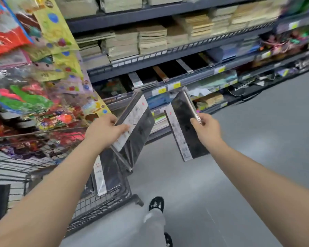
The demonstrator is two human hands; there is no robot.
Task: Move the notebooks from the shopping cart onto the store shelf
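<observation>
Fingers [122, 128] of both hands curl round black notebooks, held up between shopping cart [103, 205] and store shelf [168, 56].

On the cart side the left hand [103, 130] grips a wrapped black notebook [139, 122] by its white-banded edge, just above the cart; the right hand [206, 128] pinches a second notebook [185, 132] by one long edge, tilted, over the grey floor [239, 175]. Both notebooks hang near the shelf without touching it (blur hides the shelf labels). Another banded notebook [108, 175] stands inside the cart by its mesh wall.

Dark store shelf [200, 75] with rows of black notebooks [146, 75]
</observation>
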